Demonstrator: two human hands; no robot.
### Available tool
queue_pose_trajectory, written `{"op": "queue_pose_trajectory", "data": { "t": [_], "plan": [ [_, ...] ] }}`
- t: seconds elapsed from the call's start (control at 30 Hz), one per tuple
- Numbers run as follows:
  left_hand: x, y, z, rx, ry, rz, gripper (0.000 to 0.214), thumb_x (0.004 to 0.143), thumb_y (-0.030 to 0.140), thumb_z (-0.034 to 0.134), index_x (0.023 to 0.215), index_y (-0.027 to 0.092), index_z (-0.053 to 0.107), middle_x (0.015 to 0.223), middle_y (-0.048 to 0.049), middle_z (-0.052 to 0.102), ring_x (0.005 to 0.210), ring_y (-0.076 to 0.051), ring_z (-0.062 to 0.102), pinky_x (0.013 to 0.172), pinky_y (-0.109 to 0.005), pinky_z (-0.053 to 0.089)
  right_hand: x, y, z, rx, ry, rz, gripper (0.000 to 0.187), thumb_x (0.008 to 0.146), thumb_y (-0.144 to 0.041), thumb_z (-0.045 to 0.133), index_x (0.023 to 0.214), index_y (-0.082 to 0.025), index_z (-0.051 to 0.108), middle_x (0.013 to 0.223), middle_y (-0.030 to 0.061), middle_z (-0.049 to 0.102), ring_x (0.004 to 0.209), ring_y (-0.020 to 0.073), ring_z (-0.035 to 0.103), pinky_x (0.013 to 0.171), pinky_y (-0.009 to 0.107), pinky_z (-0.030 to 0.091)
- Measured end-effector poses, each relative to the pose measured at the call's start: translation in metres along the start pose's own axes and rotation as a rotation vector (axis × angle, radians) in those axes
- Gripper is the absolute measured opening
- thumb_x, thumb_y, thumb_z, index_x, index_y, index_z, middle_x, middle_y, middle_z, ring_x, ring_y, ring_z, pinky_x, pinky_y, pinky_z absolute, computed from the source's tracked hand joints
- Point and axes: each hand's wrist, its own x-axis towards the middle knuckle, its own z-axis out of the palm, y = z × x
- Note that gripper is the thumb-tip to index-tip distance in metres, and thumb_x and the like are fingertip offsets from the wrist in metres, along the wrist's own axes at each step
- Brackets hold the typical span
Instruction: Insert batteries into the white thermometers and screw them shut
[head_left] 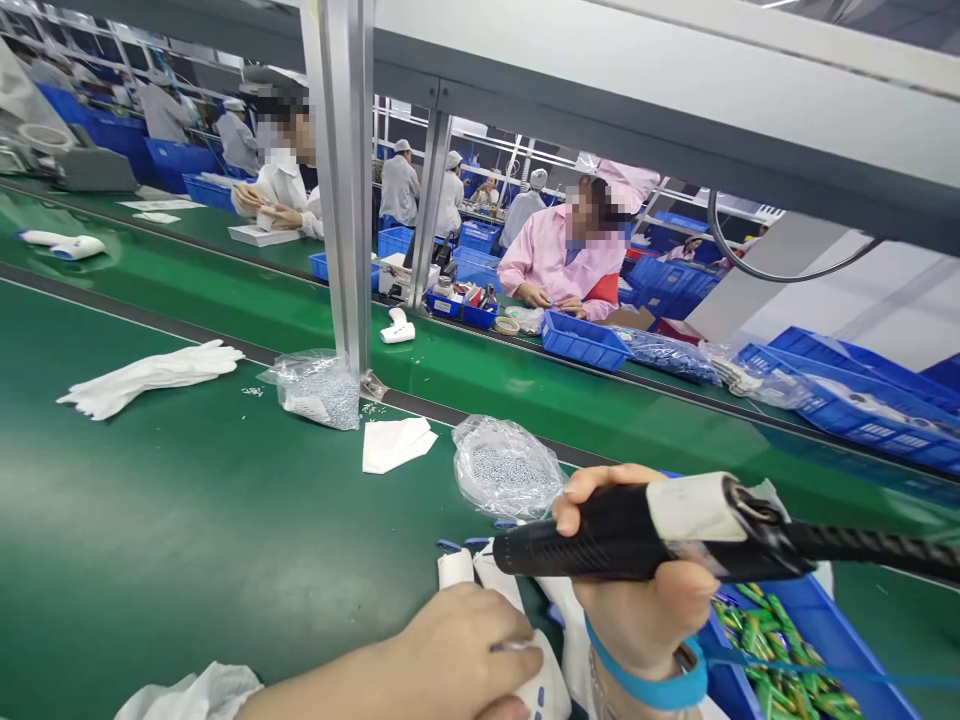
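Observation:
My right hand (645, 605) is wrapped around a black electric screwdriver (600, 535) held almost level, with its cable running off to the right. The driver's nose points left, above the top end of a white gun-shaped plastic housing (551, 680). My left hand (457, 650) curls over this housing and holds it down; the fingers hide much of it. Other white housings with blue parts lie close around it, partly covered by my hands. A blue strap (645, 680) circles my right wrist.
A blue bin (847, 640) of green batteries stands at right. Beyond my hands are bags of small screws (510, 468) (322, 395), a folded white paper (394, 445) and white gloves (154, 375). A metal post (341, 200) rises beside a green conveyor (465, 365); co-workers sit across.

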Motion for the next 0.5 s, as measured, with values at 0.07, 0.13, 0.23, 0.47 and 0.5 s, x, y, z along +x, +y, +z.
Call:
{"op": "queue_pose_trajectory", "data": {
  "t": [0.07,0.13,0.23,0.47,0.5],
  "plan": [
    [-0.0020,0.0018,0.0004,0.048,-0.081,0.109,0.031,0.095,0.038,0.038,0.103,0.017,0.059,0.105,-0.0049,0.067,0.090,-0.018,0.063,0.077,-0.028,0.049,-0.0027,0.0032,0.0023,0.017,-0.109,-0.003,0.051,0.073,-0.065,0.063,0.101,-0.024,0.054,0.082,0.0013,0.059,0.057,0.0124,0.054,0.051,0.025,0.047],
    [-0.0043,0.0010,0.0013,0.125,-0.164,0.165,0.031,0.094,0.039,0.041,0.109,0.017,0.057,0.118,-0.0068,0.064,0.104,-0.021,0.060,0.086,-0.031,0.048,-0.0040,0.0039,0.0043,0.029,-0.207,-0.004,0.049,0.074,-0.065,0.062,0.103,-0.025,0.055,0.083,0.0013,0.058,0.059,0.0125,0.054,0.054,0.025,0.048],
    [-0.0064,-0.0014,0.0024,0.176,-0.237,0.184,0.028,0.093,0.036,0.044,0.112,0.019,0.058,0.121,-0.0104,0.062,0.105,-0.023,0.061,0.086,-0.034,0.050,-0.0044,0.0022,0.0060,0.030,-0.256,0.002,0.048,0.075,-0.064,0.062,0.104,-0.027,0.055,0.085,0.0014,0.058,0.061,0.0128,0.054,0.056,0.026,0.048],
    [-0.0054,0.0011,0.0016,0.126,-0.316,0.147,0.028,0.093,0.036,0.042,0.107,0.030,0.065,0.122,-0.0122,0.061,0.109,-0.026,0.060,0.088,-0.036,0.050,-0.0055,0.0025,0.0060,0.024,-0.303,0.023,0.053,0.069,-0.069,0.064,0.100,-0.027,0.056,0.081,0.0001,0.059,0.056,0.0110,0.053,0.053,0.023,0.048],
    [-0.0050,0.0017,0.0010,0.116,-0.342,0.138,0.028,0.093,0.036,0.042,0.107,0.030,0.066,0.123,-0.0121,0.060,0.110,-0.027,0.059,0.090,-0.037,0.049,-0.0056,0.0030,0.0061,0.022,-0.303,0.024,0.054,0.068,-0.069,0.064,0.100,-0.026,0.056,0.081,0.0000,0.059,0.056,0.0109,0.053,0.052,0.022,0.048]
  ]
}}
